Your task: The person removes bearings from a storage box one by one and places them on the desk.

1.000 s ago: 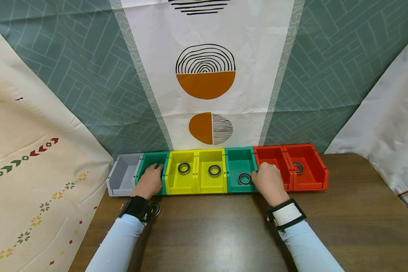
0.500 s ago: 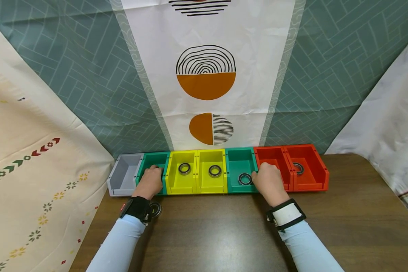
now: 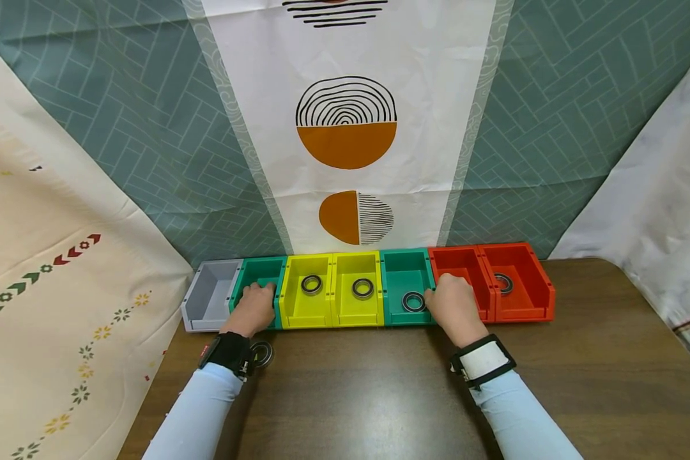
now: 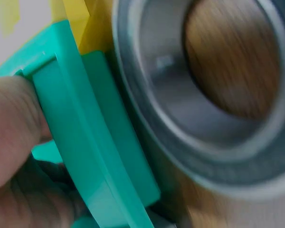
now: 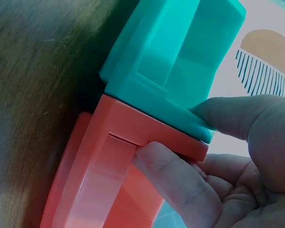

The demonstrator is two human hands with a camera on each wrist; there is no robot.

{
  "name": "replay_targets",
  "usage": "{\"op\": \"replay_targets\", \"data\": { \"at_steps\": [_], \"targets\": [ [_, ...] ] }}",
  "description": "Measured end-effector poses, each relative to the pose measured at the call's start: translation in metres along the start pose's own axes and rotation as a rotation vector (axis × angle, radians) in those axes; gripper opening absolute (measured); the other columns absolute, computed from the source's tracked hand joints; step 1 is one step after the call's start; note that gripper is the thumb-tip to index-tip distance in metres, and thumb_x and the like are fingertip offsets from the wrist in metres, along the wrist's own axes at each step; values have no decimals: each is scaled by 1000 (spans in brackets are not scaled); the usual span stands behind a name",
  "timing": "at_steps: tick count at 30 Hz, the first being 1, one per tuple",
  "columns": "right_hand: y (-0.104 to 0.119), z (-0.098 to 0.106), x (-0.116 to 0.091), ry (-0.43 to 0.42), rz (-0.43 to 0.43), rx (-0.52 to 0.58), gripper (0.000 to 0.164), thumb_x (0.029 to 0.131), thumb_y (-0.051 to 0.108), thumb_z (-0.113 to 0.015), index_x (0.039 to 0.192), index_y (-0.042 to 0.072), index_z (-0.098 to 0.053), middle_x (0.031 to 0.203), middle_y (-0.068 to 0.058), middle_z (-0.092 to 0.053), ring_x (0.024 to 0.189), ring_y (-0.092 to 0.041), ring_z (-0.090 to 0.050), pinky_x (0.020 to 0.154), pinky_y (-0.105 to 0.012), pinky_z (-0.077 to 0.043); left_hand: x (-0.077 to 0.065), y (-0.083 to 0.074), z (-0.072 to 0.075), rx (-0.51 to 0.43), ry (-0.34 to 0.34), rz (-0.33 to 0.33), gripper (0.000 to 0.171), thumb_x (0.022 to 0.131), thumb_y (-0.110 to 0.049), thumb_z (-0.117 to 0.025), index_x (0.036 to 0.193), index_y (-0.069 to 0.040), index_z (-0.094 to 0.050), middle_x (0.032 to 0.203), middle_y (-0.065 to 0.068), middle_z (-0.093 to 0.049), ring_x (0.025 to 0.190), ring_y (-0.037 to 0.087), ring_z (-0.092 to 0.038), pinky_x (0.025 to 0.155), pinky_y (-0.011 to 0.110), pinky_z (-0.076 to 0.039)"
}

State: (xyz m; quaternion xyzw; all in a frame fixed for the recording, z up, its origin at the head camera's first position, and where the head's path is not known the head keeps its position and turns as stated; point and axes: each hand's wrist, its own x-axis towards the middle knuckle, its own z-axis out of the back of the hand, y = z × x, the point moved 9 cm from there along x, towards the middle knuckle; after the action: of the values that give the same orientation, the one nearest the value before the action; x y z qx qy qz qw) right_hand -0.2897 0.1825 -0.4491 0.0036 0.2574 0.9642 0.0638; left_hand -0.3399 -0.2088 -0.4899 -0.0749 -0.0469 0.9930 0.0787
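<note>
Forward, right hand (image 3: 454, 305) pinches adjoining bin walls (image 5: 154, 124); left hand (image 3: 254, 308) curled in green bin (image 3: 263, 268), hold unclear.

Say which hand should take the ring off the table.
Probably the left hand: the ring lies close by; the right hand, farther off, pinches a green bin against a red bin.

Wooden table (image 3: 333, 377): brown, dark-grained, with a patch of glare. Backdrop cloth (image 3: 138, 128) behind it: teal panels with pale brick-like lines flank a white strip (image 3: 431, 128) bearing 2 whole circles, the upper circle (image 3: 347, 145) black arcs over orange, the lower circle (image 3: 345, 217) half orange, half black-lined. Left: cream cloth (image 3: 46, 204), motifs in red, green, yellow. Right: white cloth (image 3: 661, 191), creased.
</note>
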Motion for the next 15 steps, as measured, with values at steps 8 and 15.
{"op": "replay_targets", "data": {
  "at_steps": [8, 15],
  "targets": [
    [3, 3, 0, -10, 13, -8, 30, 88, 24, -59, 64, 7, -52, 55, -7, -46, 48, -19, -47, 44, -28, -40, -6, -2, 7, -35, -38, -54, 45, 91, -11, -48, 133, -1, -36, 117, 28, -39, 98, 35, -43, 86, 51, -39],
    [2, 2, -1, 2, 7, -4, 30, 88, 24, -60, 65, 7, -53, 55, -7, -46, 48, -20, -47, 44, -28, -39, -16, 0, 13, -111, -101, -98, 43, 99, -23, -37, 138, -4, -31, 125, 31, -36, 105, 35, -46, 82, 46, -44]
  ]
}}
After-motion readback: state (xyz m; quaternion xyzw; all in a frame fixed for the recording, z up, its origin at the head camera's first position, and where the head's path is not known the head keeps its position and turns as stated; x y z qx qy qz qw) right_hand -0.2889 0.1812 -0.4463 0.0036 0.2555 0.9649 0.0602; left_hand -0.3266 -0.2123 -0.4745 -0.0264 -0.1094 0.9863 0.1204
